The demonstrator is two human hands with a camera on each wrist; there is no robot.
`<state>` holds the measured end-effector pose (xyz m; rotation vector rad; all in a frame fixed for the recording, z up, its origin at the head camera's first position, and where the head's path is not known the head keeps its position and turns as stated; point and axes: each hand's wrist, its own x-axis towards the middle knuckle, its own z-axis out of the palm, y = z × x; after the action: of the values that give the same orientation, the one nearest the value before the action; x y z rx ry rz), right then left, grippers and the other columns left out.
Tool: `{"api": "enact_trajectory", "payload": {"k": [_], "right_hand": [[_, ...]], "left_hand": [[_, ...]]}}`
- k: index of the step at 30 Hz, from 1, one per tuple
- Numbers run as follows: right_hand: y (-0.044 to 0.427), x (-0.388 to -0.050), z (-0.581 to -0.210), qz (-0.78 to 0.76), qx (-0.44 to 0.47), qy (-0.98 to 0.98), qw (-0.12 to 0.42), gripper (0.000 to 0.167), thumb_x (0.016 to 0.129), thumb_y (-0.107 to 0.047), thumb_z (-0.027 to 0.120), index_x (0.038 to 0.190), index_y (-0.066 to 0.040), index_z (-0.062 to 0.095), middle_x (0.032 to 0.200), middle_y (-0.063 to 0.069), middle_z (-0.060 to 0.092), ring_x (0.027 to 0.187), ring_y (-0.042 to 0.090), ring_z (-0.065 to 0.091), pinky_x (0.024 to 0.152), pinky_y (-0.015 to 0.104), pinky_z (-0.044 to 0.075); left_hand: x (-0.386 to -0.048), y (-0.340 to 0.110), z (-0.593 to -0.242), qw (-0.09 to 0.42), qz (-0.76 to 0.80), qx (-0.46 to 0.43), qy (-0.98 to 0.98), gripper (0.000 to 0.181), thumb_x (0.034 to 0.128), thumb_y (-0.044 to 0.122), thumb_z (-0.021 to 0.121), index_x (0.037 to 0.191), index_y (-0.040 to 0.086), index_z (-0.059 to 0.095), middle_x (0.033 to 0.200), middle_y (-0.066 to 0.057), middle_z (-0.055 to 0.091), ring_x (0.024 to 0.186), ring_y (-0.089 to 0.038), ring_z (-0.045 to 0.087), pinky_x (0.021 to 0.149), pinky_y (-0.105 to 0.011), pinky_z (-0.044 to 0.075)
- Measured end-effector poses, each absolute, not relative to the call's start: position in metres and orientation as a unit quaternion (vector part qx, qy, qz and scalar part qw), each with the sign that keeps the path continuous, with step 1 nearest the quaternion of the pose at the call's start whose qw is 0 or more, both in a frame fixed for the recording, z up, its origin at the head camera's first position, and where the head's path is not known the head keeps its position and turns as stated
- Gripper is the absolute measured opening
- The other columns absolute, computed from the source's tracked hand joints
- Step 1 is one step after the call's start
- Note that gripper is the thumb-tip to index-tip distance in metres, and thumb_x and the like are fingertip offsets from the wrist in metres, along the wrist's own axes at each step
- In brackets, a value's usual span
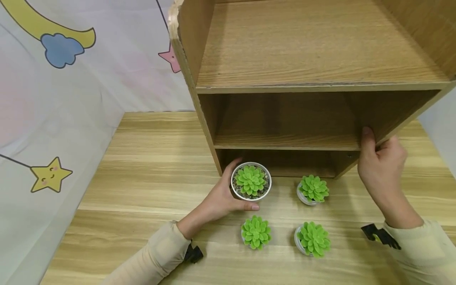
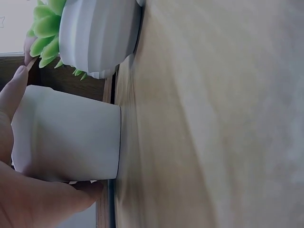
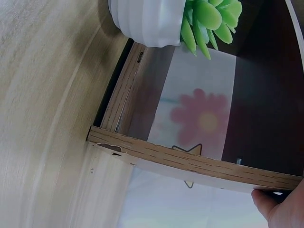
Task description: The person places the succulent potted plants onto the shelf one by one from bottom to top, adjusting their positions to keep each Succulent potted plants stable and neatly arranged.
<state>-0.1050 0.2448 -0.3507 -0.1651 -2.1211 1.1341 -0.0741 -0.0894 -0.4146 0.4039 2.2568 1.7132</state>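
Observation:
My left hand (image 1: pixel 222 200) curls its thumb and fingers round a white pot (image 1: pixel 251 181) with a green succulent and pebbles, at the front of the shelf's bottom left. In the left wrist view the smooth white pot (image 2: pixel 71 135) stands upright between thumb and fingers, its base at the wooden surface. My right hand (image 1: pixel 384 170) grips the right side panel of the wooden shelf (image 1: pixel 320 88), thumb inside the middle compartment. In the right wrist view part of that hand (image 3: pixel 285 211) shows at the panel's edge (image 3: pixel 190 161).
Three smaller potted succulents stand on the table: one behind on the right (image 1: pixel 313 189), one front right (image 1: pixel 314 239), one front left (image 1: pixel 256 232). A printed cloth (image 1: pixel 71 99) hangs at the left and behind. The wooden tabletop (image 1: pixel 142 158) extends left of the shelf.

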Motion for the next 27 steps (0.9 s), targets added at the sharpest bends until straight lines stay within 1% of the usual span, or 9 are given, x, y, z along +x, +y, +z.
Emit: {"api": "enact_trajectory", "payload": {"k": [4,7,13,20,27], "right_hand": [[0.245,-0.1049,-0.352,0.439,-0.066,-0.821,0.359,0.022,0.098,-0.023,0.057,0.085,-0.006,0.061,0.067,-0.012,0.054,0.066,0.005,0.047,0.061,0.018,0.033],[0.2454,-0.1053,-0.3524,0.441,-0.065,-0.819,0.362,0.02,0.098,-0.022,0.057,0.085,-0.007,0.062,0.068,-0.014,0.055,0.067,0.004,0.048,0.061,0.018,0.034],[0.2459,-0.1064,-0.353,0.444,-0.061,-0.817,0.364,0.019,0.098,-0.02,0.057,0.088,-0.006,0.064,0.072,-0.016,0.057,0.068,0.003,0.05,0.062,0.017,0.035],[0.2455,-0.1067,-0.3536,0.443,-0.063,-0.817,0.364,0.019,0.098,-0.021,0.057,0.089,-0.007,0.065,0.073,-0.017,0.057,0.068,0.002,0.05,0.062,0.017,0.035],[0.2462,-0.1073,-0.3549,0.445,-0.066,-0.814,0.367,0.019,0.098,-0.02,0.058,0.088,-0.006,0.065,0.07,-0.016,0.056,0.066,0.003,0.049,0.06,0.017,0.034]], "left_hand": [[-0.0746,-0.0898,-0.4157,0.144,0.601,0.137,0.774,0.127,0.0575,0.016,0.098,0.156,0.022,0.017,0.146,-0.003,0.039,0.13,-0.021,0.042,0.111,-0.043,0.026],[-0.0752,-0.0902,-0.4163,0.152,0.604,0.134,0.771,0.128,0.0572,0.016,0.098,0.156,0.021,0.017,0.146,-0.003,0.039,0.13,-0.021,0.042,0.11,-0.043,0.026],[-0.0765,-0.0904,-0.4171,0.16,0.608,0.13,0.767,0.128,0.057,0.016,0.098,0.156,0.02,0.017,0.145,-0.001,0.04,0.129,-0.02,0.043,0.11,-0.042,0.027],[-0.0779,-0.0902,-0.4192,0.161,0.614,0.131,0.761,0.126,0.0566,0.011,0.098,0.156,0.019,0.02,0.145,-0.003,0.041,0.128,-0.022,0.044,0.11,-0.041,0.027],[-0.0795,-0.0899,-0.4197,0.161,0.615,0.139,0.759,0.123,0.0574,0.01,0.097,0.155,0.014,0.022,0.143,-0.006,0.042,0.127,-0.023,0.045,0.11,-0.042,0.028]]}}
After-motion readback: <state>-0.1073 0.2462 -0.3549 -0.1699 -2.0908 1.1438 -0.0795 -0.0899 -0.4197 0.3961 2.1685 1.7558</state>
